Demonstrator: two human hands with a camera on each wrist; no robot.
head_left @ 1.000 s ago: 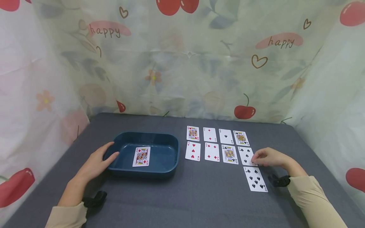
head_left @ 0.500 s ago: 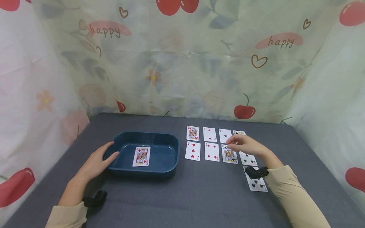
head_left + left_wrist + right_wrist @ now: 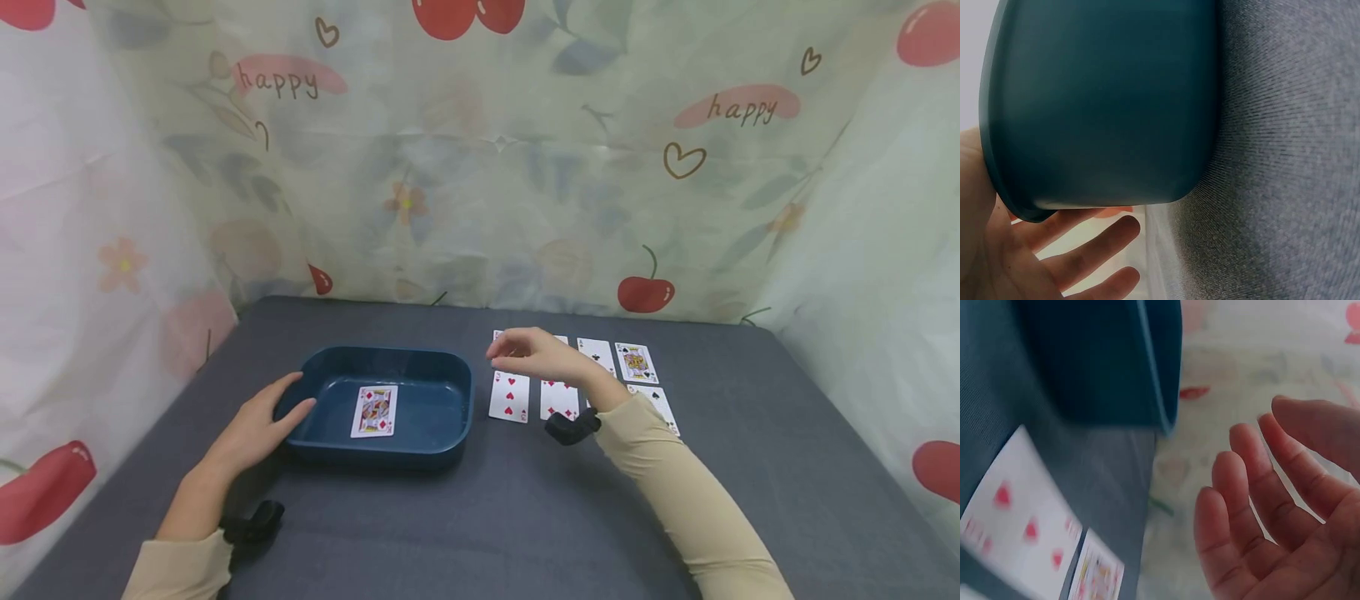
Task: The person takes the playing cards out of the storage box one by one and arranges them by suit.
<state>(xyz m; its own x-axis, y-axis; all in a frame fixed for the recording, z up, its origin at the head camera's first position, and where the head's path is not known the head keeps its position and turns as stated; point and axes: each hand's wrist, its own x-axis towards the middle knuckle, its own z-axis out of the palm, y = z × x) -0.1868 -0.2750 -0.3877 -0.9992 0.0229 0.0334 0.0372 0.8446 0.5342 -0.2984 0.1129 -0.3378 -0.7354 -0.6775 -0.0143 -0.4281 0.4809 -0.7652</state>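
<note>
My left hand (image 3: 262,417) holds the left end of a dark blue rectangular tray (image 3: 375,457), thumb over the rim and fingers outside the wall. In the left wrist view, those fingers (image 3: 1094,253) reach past the tray's corner. A diamond face card (image 3: 374,412) lies face up inside the tray. Above the left end of the laid-out cards hovers my right hand (image 3: 543,354), with nothing in its loosely bent fingers. Below it lie the three of hearts (image 3: 509,398) and the four of diamonds (image 3: 558,402). The hand partly covers the back row.
At the right of the rows lie the ace of clubs (image 3: 595,350), a black-suit king (image 3: 637,363) and a spade card (image 3: 662,407). My right sleeve (image 3: 675,467) covers the area in front of them. A patterned curtain (image 3: 495,208) closes off the grey tabletop (image 3: 450,533) at the back.
My right hand has moved left from the spade cards at the right, across the rows, toward the tray. The left hand and the tray have stayed in place.
</note>
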